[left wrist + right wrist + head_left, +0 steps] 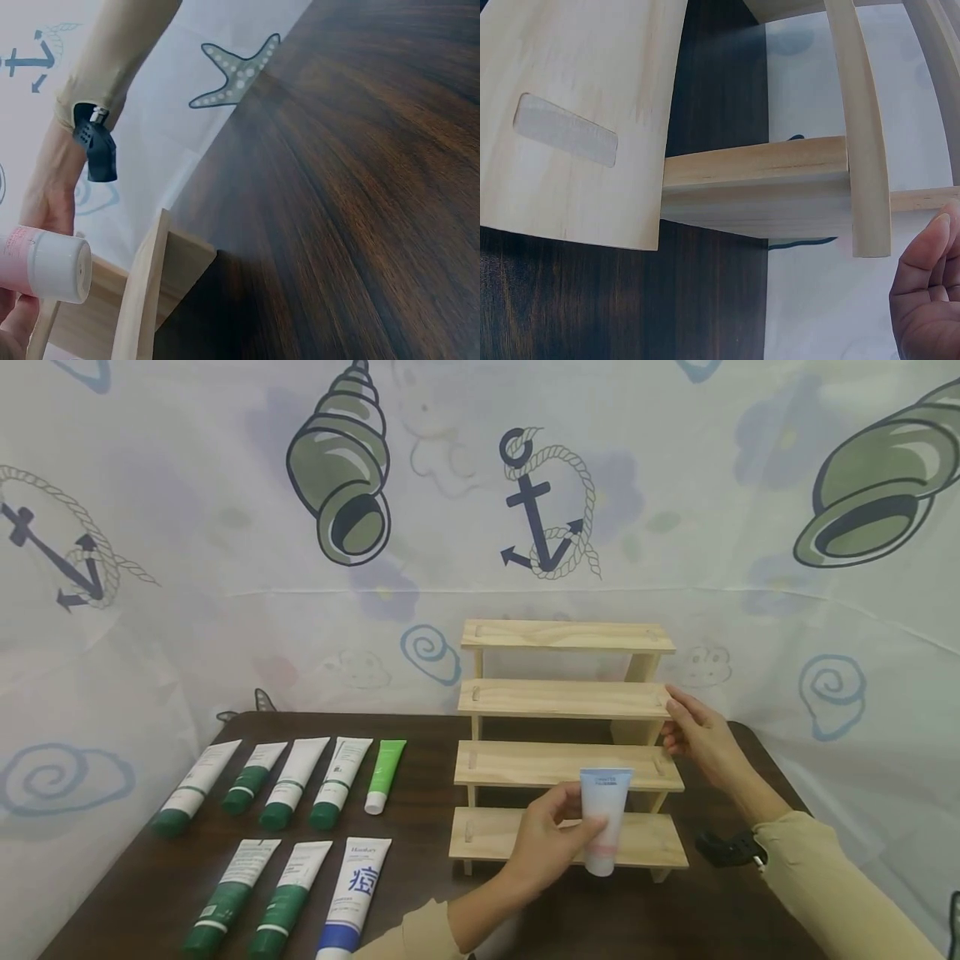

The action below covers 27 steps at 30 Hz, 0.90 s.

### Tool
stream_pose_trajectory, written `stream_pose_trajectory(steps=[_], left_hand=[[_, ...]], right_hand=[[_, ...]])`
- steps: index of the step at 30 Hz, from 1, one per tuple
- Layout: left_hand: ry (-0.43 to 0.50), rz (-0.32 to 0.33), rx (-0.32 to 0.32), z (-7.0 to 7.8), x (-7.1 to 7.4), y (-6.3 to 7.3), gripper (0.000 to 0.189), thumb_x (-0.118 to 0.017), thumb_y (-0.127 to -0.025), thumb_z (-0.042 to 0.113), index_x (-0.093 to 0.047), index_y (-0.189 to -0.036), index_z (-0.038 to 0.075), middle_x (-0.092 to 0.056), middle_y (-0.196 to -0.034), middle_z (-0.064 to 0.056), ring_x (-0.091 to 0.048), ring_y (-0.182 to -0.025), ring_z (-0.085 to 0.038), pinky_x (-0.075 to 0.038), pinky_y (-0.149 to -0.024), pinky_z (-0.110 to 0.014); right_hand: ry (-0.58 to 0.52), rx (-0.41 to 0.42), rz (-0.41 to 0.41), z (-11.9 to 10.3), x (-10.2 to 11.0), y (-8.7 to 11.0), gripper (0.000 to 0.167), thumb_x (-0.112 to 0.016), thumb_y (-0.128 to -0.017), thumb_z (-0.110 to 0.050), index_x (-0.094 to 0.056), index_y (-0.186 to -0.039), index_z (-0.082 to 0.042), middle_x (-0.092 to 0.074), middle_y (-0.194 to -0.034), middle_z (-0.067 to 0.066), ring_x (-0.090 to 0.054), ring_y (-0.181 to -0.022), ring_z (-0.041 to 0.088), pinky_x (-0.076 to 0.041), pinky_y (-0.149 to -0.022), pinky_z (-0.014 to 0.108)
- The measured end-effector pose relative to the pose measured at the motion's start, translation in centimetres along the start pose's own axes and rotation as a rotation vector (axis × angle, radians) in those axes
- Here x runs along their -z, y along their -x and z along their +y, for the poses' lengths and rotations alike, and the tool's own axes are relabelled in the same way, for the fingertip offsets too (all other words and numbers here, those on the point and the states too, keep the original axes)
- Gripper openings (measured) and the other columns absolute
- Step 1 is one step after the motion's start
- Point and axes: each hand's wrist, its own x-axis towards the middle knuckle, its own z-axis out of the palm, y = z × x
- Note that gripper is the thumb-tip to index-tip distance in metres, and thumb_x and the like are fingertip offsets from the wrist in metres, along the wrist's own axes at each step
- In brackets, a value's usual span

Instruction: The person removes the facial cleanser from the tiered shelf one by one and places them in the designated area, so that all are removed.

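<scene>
My left hand (pixel 551 839) grips a squeeze tube (pixel 603 814), pale blue at the crimped end, pinkish lower down, with a white cap pointing downward. The tube is upright in front of the two lower boards of a four-step wooden display rack (pixel 566 763). In the left wrist view the tube's white cap (pixel 64 268) shows at the left edge. At the rack's right end, my right hand (pixel 701 735) holds the second board from the top, thumb near the board's end and fingers curled below it. The right wrist view shows these curled fingers (pixel 922 259) beside the rack's side.
On the left of the dark wooden table (pixel 420 893) lie two rows of tubes, among them a green tube (pixel 387 775), a white-and-blue tube (pixel 357 893) and several white tubes with green caps. A patterned cloth (pixel 225 527) hangs behind the table.
</scene>
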Motion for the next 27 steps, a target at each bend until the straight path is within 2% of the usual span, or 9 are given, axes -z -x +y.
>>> stream_pose_trajectory(steps=[5,12,25,27], left_hand=[[-0.014,0.014,0.025,0.5,1.2,0.6,0.03,-0.068,-0.085,0.009,-0.06,-0.113,0.001,-0.064,-0.105,-0.017,-0.06,-0.091,-0.009,-0.053,-0.082,-0.025],[-0.09,0.038,0.076,1.3,3.3,1.6,0.031,-0.068,-0.086,0.014,-0.061,-0.114,0.004,-0.066,-0.105,-0.013,-0.061,-0.092,-0.011,-0.05,-0.082,-0.026],[-0.143,0.111,0.121,2.4,8.0,3.2,0.029,-0.068,-0.085,0.011,-0.062,-0.111,0.001,-0.065,-0.1,-0.016,-0.059,-0.086,-0.014,-0.048,-0.071,-0.023],[-0.152,0.122,0.148,2.5,8.7,3.5,0.029,-0.068,-0.086,0.013,-0.062,-0.112,0.002,-0.065,-0.098,-0.014,-0.059,-0.082,-0.013,-0.047,-0.061,-0.021]], right_hand=[[0.007,0.001,-0.001,-0.2,0.0,0.1,0.067,-0.045,-0.099,-0.034,-0.014,-0.15,-0.003,-0.056,-0.077,-0.004,-0.056,-0.063,0.005,-0.05,-0.058,0.02],[0.018,0.003,-0.013,-0.2,0.0,0.1,0.067,-0.045,-0.099,-0.034,-0.013,-0.15,-0.004,-0.056,-0.078,-0.004,-0.057,-0.064,0.005,-0.05,-0.059,0.02],[0.002,0.004,-0.018,0.1,0.2,0.0,0.067,-0.045,-0.099,-0.033,-0.012,-0.15,-0.005,-0.056,-0.078,-0.005,-0.057,-0.064,0.005,-0.05,-0.059,0.02],[0.007,0.006,-0.018,0.2,0.2,-0.1,0.067,-0.045,-0.099,-0.033,-0.012,-0.15,-0.005,-0.056,-0.078,-0.005,-0.057,-0.064,0.005,-0.05,-0.059,0.02]])
